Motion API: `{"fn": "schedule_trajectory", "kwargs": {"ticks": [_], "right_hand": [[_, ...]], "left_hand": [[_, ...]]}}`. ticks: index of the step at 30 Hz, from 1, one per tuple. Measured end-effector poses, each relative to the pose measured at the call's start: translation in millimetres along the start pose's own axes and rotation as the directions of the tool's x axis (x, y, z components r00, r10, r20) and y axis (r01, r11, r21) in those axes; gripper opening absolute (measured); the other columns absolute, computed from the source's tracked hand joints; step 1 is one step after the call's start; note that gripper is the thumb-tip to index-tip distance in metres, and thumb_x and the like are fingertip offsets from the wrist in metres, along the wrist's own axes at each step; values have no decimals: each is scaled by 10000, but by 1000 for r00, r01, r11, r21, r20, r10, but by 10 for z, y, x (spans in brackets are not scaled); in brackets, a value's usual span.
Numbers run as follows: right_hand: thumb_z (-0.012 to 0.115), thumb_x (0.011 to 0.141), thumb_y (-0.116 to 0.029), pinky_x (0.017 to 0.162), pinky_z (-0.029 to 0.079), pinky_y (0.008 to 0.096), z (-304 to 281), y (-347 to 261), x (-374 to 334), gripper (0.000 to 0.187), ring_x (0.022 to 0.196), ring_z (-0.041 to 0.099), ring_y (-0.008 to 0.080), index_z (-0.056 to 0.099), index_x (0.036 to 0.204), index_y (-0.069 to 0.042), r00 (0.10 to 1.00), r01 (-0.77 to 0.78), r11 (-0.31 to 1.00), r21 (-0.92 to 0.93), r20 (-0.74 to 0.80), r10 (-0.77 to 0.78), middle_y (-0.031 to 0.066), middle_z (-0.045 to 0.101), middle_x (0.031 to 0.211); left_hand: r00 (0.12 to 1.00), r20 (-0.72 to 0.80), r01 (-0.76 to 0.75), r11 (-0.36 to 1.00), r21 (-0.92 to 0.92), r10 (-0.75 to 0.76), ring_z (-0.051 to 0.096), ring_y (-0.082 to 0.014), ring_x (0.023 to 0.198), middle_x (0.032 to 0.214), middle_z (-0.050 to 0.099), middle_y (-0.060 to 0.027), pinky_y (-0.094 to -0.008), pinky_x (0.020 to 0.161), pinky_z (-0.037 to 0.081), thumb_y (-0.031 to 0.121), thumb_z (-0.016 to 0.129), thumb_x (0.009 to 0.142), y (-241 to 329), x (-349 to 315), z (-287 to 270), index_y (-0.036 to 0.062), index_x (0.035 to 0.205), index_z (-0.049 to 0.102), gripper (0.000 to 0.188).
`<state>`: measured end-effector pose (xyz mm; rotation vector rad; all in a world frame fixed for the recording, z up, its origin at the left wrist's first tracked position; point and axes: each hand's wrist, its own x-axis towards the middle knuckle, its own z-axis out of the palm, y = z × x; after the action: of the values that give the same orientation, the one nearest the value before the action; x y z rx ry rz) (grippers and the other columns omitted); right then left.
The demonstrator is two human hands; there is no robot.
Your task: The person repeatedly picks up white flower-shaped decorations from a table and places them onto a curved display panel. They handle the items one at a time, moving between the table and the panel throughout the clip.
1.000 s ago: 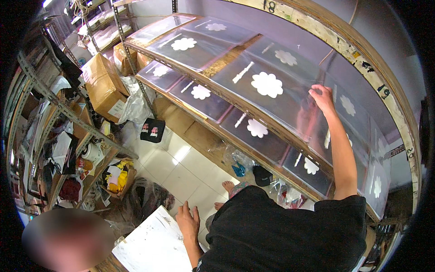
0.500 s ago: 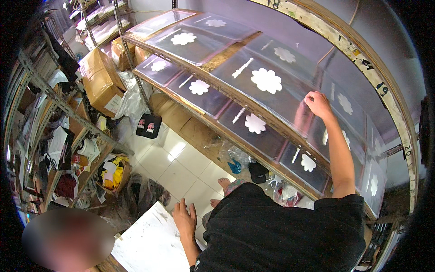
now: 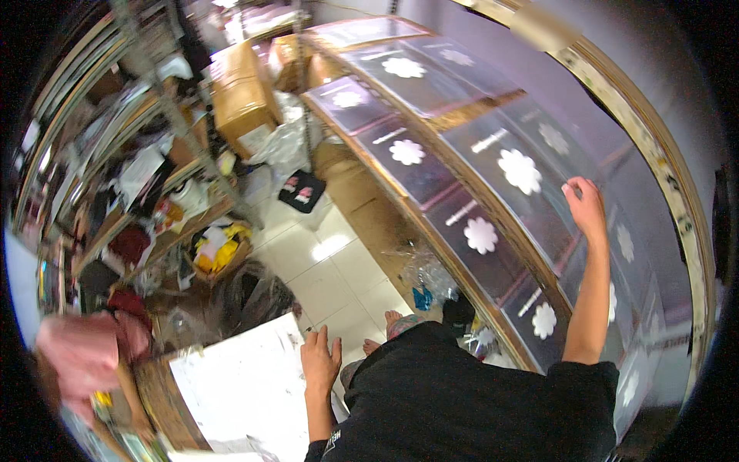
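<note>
My right hand (image 3: 586,206) is raised over the upper tier of a slanted rack, its fingers loosely bent and nothing visible between them. Beneath and around it lie dark panels under clear, glossy sheets. The nearest panel bears a white flower shape (image 3: 519,171) and a short white strip (image 3: 490,140). I cannot tell whether my fingertips touch the sheet. My left hand (image 3: 320,360) hangs open, fingers apart, beside a white board (image 3: 242,381). On the lower tier, another dark panel (image 3: 504,266) shows a smaller white flower (image 3: 481,235).
A co-worker in a pink top (image 3: 85,354) is at the lower left, by the wooden table edge (image 3: 165,400). Crowded shelves (image 3: 146,200) line the left side. A cardboard box (image 3: 242,96), a black printed cloth item (image 3: 302,192) and a carton of yellow cloth (image 3: 219,250) stand beyond the tiled floor.
The view has swung left, shifting the rack rightward in the picture. My right hand has moved up along the sheet and its fingers have loosened. My left hand stays beside the white board.
</note>
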<state>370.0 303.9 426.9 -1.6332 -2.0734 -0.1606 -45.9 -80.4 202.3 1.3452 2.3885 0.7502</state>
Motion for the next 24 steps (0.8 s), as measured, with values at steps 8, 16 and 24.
{"fn": "schedule_trajectory", "kwargs": {"ticks": [8, 16, 24], "right_hand": [[653, 893, -94, 857, 500, 309, 588, -2449, -120, 262, 927, 624, 151, 667, 1129, 19, 760, 173, 519, 837, 222, -610, 79, 677, 1009], [585, 1008, -293, 646, 486, 275, 3017, -3309, -1006, 271, 767, 608, 146, 611, 1140, -58, 190, -525, 378, 763, 538, -821, 55, 651, 921], [552, 947, -196, 696, 521, 424, 4650, -2522, -1452, 172, 809, 617, 256, 645, 989, -58, -564, -109, 847, 520, 669, -483, 114, 630, 855]], "left_hand": [[956, -289, 64, 997, 31, -52, 602, -343, 902, 987, 622, -161, -426, 802, 471, 212, 706, 848, -86, -280, -52, -6, 1190, 627, 413], [669, -637, 460, 887, -50, -383, 504, -383, 1199, 1286, 521, -205, -474, 1008, 432, 200, 726, 808, -49, -976, 63, 3, 1239, 579, 496], [207, -775, 831, 526, -183, -597, 404, -368, 1346, 1394, 477, -210, -492, 1152, 308, 218, 697, 838, 145, -1275, 386, 4, 1283, 533, 520]]}}
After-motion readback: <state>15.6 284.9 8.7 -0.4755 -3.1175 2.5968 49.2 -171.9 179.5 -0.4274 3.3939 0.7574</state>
